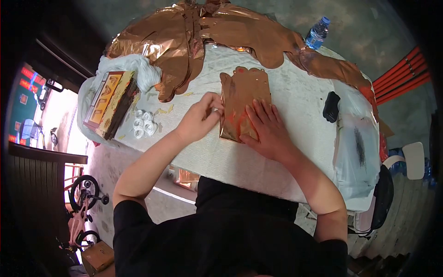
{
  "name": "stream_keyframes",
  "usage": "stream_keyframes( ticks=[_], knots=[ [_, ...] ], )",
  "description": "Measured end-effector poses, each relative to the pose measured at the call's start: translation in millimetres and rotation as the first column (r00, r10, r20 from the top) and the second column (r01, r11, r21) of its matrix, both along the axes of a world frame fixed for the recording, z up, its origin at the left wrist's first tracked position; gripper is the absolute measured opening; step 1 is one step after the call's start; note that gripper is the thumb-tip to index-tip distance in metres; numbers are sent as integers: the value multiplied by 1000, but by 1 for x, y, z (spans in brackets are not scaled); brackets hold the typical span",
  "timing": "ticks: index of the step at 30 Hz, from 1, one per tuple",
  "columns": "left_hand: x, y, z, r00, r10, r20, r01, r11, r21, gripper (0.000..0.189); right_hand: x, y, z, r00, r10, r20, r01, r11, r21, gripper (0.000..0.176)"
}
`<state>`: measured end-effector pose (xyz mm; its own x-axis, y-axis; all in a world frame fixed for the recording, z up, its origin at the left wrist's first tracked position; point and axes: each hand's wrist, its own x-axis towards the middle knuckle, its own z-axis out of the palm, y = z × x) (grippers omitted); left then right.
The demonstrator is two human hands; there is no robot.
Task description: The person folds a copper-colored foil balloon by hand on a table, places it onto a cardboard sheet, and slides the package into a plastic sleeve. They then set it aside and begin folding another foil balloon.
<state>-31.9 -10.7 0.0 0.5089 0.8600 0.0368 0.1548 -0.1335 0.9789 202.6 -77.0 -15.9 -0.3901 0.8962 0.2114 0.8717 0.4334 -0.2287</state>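
A folded copper-coloured foil piece (238, 92) lies flat in the middle of the white table, its far edge wavy. My right hand (270, 131) rests palm down on its lower right part, fingers stretched out. At the foil's left edge is my left hand (201, 117), its fingers curled and the thumb bent in against that edge. Part of the foil is hidden beneath my right hand.
More copper foil sheets (272, 44) spread along the table's far edge, with a water bottle (317, 33) behind. At left are white rings (144, 123) and a printed box (108, 101) in a plastic bag. A black object (331, 106) and a plastic bag (356, 152) lie right.
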Motion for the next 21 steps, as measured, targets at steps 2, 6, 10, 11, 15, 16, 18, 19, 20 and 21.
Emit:
stream_keyframes(
  ticks=[2, 6, 10, 11, 15, 16, 18, 19, 20, 21],
  knots=[
    [8, -3, -4, 998, 48, -46, -46, 998, 52, 38, 0, 0, 1, 1000, -1, 2, 1, 1000, -5, 76],
    [21, -6, -7, 965, 208, -159, -131, 910, 393, 45, 0, 0, -2, 1000, -1, -7, 1, 1000, 5, 76],
    [21, -10, -4, 957, 201, -210, -128, 940, 316, 48, 0, -1, -3, 1000, -7, -7, 7, 1000, 6, 76],
    [21, -9, -6, 949, 236, -210, -131, 898, 419, 47, -1, 0, -4, 1000, -9, -15, 9, 1000, 16, 76],
    [18, -12, 1, 899, 303, -315, -97, 841, 533, 37, 0, 0, -6, 1000, -5, 5, 5, 1000, 16, 77],
    [16, -13, 1, 899, 304, -316, -97, 840, 534, 37, 0, 0, -7, 1000, 3, -13, -3, 1000, 30, 77],
    [11, -14, 2, 909, 254, -331, -24, 823, 568, 27, 0, 1, -7, 999, 11, -34, -10, 999, 46, 77],
    [8, -15, 3, 908, 253, -334, -21, 824, 566, 27, 0, 1, -7, 1000, 7, -23, -6, 999, 42, 76],
    [6, -17, 6, 904, 255, -344, -23, 831, 556, 24, 0, 0, -7, 1000, 3, -13, -3, 999, 38, 75],
    [3, -19, 9, 899, 257, -355, -25, 839, 544, 20, 0, 0, -6, 1000, 3, -16, -2, 999, 35, 75]
  ],
)
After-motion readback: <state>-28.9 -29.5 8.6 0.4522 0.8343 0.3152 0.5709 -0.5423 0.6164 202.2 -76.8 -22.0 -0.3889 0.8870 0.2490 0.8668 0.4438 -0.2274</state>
